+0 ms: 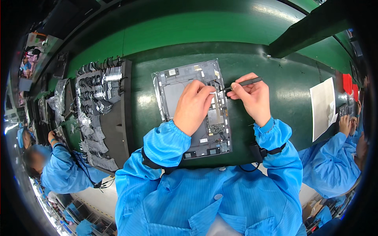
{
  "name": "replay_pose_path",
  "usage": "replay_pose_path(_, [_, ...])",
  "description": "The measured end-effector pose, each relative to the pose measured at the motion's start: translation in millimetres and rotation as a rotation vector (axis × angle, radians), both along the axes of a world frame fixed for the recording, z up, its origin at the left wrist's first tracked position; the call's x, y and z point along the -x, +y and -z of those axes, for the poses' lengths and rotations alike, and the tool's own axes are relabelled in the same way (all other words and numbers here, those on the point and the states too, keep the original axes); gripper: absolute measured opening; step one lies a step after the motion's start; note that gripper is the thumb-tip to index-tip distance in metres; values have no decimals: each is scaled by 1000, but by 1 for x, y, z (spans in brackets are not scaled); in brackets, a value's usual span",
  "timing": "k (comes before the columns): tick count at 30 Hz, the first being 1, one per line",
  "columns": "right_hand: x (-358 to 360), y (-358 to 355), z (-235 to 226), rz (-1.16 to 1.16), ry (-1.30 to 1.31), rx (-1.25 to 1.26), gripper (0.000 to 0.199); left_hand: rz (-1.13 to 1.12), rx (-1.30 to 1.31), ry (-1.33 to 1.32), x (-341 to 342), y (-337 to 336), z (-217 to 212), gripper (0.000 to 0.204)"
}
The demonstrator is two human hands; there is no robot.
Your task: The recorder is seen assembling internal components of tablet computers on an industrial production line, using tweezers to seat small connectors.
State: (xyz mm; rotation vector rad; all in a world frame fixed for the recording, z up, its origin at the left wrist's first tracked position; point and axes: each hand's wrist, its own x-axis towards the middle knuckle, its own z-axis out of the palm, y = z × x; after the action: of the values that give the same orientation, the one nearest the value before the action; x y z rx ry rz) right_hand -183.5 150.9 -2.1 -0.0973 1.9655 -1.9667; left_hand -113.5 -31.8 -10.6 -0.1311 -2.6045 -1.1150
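A grey tablet-like device housing (172,94) lies open on the green bench, its inside facing up. Green circuit board (215,129) and silvery parts run down its right side. My left hand (193,106) rests over the middle of the housing. Its thumb and fingertips pinch together near the upper right parts, and whatever they hold is too small to make out. Just right of the housing, my right hand (252,96) is closed round a slim black pen-shaped tool (251,81). The tool's narrow end points left toward my left fingertips, over the housing's right edge.
At the left stands a dark tray (118,129) with rows of grey and black parts with cables. A white paper sheet (322,108) and a red bin (347,84) are at the right. A dark post (299,33) rises behind. Co-workers in blue sit on both sides.
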Motion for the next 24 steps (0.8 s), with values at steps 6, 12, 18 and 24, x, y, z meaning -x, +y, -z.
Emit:
replay_pose_path(6, [2, -1, 2, 1, -22, 65, 12, 1, -33, -52, 1, 0, -5, 21])
replay_pose_path(12, [1, -1, 3, 1, -19, 77, 12, 87, 273, 8, 5, -3, -13, 37])
replay_pose_path(18, [-7, -1, -2, 66, 9, 29, 12, 120, 313, 24, 10, -13, -13, 30])
replay_pose_path(24, [-9, -1, 9, 78, 45, 72, 11, 128, 293, -13, 10, -14, -14, 28])
